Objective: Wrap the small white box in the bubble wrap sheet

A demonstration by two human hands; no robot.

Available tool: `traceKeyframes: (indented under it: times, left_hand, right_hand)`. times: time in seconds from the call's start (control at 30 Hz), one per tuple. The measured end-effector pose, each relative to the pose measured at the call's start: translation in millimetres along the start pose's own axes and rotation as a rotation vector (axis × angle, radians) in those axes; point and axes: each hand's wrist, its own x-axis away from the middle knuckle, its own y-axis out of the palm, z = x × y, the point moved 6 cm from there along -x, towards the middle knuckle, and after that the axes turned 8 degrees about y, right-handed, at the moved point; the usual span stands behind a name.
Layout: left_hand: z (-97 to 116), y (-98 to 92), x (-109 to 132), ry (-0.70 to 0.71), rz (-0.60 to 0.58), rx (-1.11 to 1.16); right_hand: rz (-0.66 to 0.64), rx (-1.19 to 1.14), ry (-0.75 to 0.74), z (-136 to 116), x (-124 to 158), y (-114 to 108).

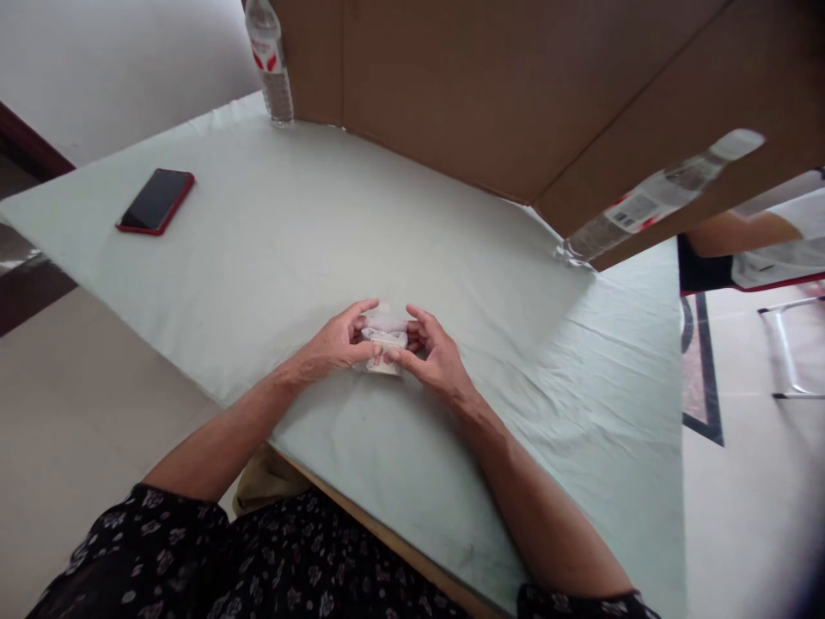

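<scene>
Close to the table's near edge, my two hands hold one small whitish packet (387, 342) in crinkled, see-through plastic, perhaps a tissue pack; its exact kind I cannot make out. From the left, my left hand (341, 338) grips it, the thumb pressed on its front. My right hand (438, 354) has its thumb on the front too, close to the left thumb, with fingers curled behind. Thin clear film stands up above the packet between the fingertips. Parts of the packet are hidden by the thumbs and fingers.
A pale green cloth (258, 249) covers the table. A phone in a red case (156, 202) lies at the left. Tall cardboard (438, 86) stands at the back, with a water bottle (271, 69) and another bottle (650, 202) against it. Another person's arm (741, 232) shows far right.
</scene>
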Motion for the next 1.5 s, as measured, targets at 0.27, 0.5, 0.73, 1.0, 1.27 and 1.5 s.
traceKeyframes:
  times: [0.27,0.5,0.73,1.0,1.27,1.5]
  left_hand:
    - [1,-1.8,3,0.008,-0.011,-0.108]
    - [-4,-1.0,0,0.018,-0.025,-0.042]
    - [-7,-3.3,-1,0.001,-0.025,0.002]
    - [-4,-6.6,0,0.023,-0.022,-0.113]
    - [3,-8.7,1,0.166,-0.040,-0.295]
    - [4,-9.2,2,0.186,-0.007,-0.359]
  right_hand:
    - [0.006,-0.009,0.012,-1,5,3]
    - [-0.025,-0.212,0.101,-13,-25,-7]
    - [0.005,-0.239,0.031,-35,-44,-6]
    - [0.155,0.121,-0.200,-56,-1,-5]
    - [0.236,0.515,-0.505,-56,23,13]
    - [0.134,0.581,-0.584,-58,37,10]
